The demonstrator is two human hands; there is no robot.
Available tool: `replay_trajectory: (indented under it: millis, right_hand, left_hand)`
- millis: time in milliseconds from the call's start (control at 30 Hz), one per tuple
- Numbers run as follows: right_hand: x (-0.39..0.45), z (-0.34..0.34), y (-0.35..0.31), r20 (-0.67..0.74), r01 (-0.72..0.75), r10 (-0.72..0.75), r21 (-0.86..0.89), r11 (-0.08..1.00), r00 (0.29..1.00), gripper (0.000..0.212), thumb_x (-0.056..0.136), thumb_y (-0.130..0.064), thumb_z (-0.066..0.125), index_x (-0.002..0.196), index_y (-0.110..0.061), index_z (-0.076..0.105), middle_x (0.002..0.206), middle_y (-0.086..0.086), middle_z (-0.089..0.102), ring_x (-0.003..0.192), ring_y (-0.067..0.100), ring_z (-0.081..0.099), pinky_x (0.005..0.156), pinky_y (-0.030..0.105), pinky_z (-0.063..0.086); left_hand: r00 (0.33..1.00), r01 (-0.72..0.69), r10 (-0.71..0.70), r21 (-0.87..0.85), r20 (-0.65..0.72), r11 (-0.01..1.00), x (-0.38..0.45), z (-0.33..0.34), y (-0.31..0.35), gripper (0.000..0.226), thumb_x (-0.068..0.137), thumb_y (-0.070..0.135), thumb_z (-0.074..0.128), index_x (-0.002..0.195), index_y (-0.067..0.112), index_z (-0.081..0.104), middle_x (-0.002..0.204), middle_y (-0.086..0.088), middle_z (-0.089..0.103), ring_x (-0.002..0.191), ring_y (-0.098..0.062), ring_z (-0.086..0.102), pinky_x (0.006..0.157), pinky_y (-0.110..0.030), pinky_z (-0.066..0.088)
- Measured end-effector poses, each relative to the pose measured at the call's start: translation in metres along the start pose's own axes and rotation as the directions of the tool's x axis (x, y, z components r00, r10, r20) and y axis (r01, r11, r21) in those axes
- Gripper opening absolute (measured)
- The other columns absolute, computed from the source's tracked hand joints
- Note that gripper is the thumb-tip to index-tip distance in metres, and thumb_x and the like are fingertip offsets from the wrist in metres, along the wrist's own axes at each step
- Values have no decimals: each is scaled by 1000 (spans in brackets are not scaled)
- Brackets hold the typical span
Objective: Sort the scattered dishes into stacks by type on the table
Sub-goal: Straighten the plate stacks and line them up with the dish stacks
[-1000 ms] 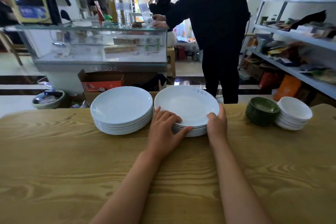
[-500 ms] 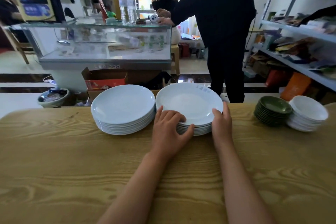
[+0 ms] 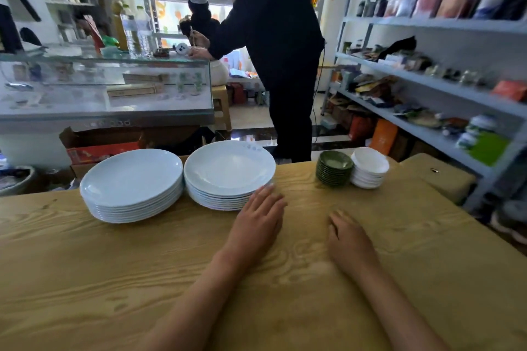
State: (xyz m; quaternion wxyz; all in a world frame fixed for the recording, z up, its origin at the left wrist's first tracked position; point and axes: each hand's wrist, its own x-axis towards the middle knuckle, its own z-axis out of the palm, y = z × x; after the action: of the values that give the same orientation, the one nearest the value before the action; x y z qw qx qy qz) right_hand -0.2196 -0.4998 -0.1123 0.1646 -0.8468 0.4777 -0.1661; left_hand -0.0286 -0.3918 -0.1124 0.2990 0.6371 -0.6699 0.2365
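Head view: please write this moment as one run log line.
left hand open, beside plate stack | right hand open on table

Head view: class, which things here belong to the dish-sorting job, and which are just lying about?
Job:
left stack of large white plates
right stack of large white plates
stack of small green bowls
stack of small white bowls

Lying about:
glass display counter
grey metal shelving
brown cardboard box

Bright backlight from rear windows, motion-blurred shelves (image 3: 445, 85), wide-angle edge bending.
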Motion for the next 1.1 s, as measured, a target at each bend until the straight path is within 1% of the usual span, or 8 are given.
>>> replay_trajectory:
  millis: [133,267,500,633,700,833,933,1100]
  right_hand:
    - [-4,-17,27,-80,-51,55,54,997,995,45,98,-18,44,141,-6,44,149,11,42,138,21,35,112,27,24]
    - [9,-16,32,-233,-87,150,259,962,961,42,96,-17,49,138,-11,49,136,9,54,124,23,50,102,30,38]
    - [56,-15,35,-321,-9,217,542,840,922,40,96,-15,51,137,-18,50,131,2,59,117,17,55,95,26,42]
    - [82,-10,39,-309,44,217,659,751,926,47,95,-12,55,141,-20,46,134,-4,55,114,5,52,96,21,42]
    - [92,-2,38,-307,82,164,653,753,938,51,94,-13,56,143,-21,43,142,-3,50,125,9,49,105,30,42]
    - [106,8,36,-247,56,150,668,742,957,64,94,-6,51,150,-26,29,153,-4,35,138,10,35,113,38,35]
    - [111,11,34,-198,11,188,716,698,962,72,92,3,46,153,-28,21,155,-3,31,140,13,33,114,39,33]
    - [112,13,26,-174,23,160,746,666,972,79,85,13,44,151,-25,26,154,0,34,138,14,36,113,41,35]
  left_hand:
    - [988,-11,17,-36,154,999,26,29,39,33,97,23,50,129,16,54,139,-6,51,137,-24,36,110,-41,38]
    - [946,142,-109,-85,306,986,59,58,54,44,100,29,45,142,22,36,154,-4,27,144,-24,21,113,-42,33]
    - [939,343,-314,-291,141,893,107,109,38,45,100,18,43,143,22,35,157,-2,22,138,-24,35,104,-42,44]
    - [920,384,-382,-397,89,834,126,127,26,44,102,36,36,145,27,36,157,3,24,140,-15,28,108,-31,31]
    - [894,439,-423,-466,144,768,134,134,24,48,101,42,34,147,30,32,158,2,21,143,-12,20,108,-28,23]
    - [876,476,-425,-539,226,694,146,138,24,46,101,41,35,145,28,37,154,1,29,140,-13,27,111,-32,29]
    - [882,471,-391,-496,262,730,142,133,33,42,102,32,39,141,17,45,150,-2,31,134,-15,34,106,-25,31]
    - [831,555,-456,-406,320,726,137,118,35,43,101,31,41,142,16,41,153,-2,28,134,-20,36,111,-38,35]
